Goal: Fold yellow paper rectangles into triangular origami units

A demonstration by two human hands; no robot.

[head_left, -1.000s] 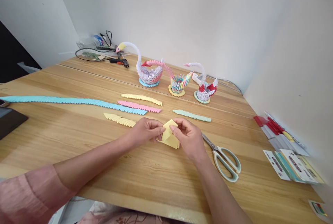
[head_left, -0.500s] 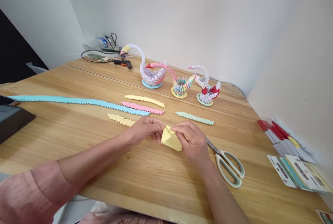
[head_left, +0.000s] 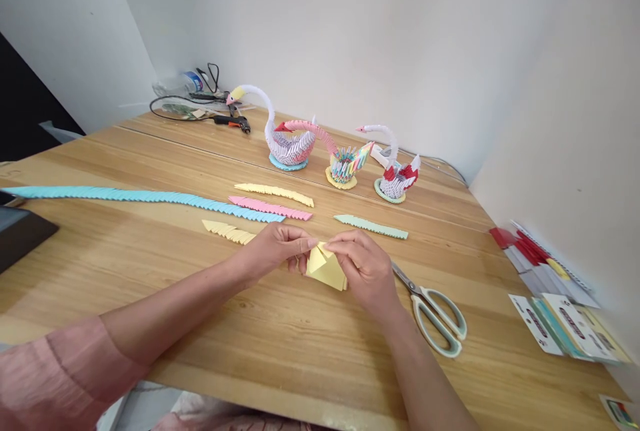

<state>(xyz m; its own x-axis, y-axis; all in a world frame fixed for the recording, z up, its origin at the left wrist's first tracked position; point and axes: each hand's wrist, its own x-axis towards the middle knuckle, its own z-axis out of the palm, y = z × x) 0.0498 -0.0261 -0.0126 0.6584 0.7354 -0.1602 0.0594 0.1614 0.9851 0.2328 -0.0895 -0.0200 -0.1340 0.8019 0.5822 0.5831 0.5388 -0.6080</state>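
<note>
Between my two hands is a small yellow folded paper (head_left: 326, 272), with a flap turned over at its top edge. My left hand (head_left: 285, 247) pinches its upper left corner between thumb and fingers. On the other side, my right hand (head_left: 364, 264) grips its upper right edge, fingers curled. Scissors (head_left: 435, 311) with pale handles lie just right of my right hand, the blade tips hidden behind it. A strip of yellow folded paper pieces (head_left: 227, 231) runs partly behind my left hand. Farther back lie a pink strip (head_left: 270, 207), a second yellow strip (head_left: 275, 192) and a green strip (head_left: 371, 225).
A long blue strip (head_left: 135, 197) stretches leftward to a dark object (head_left: 25, 234). Three folded-paper swans stand at the back: a white one (head_left: 293, 147), a multicoloured one (head_left: 347, 164) and a red-and-white one (head_left: 397, 181). Paper packs (head_left: 565, 327) lie right; a glue gun (head_left: 233, 123) lies back left.
The flap at the paper's top has been folded farther down, both hands still holding it. The whole view has shifted slightly, with things appearing a little farther left.
</note>
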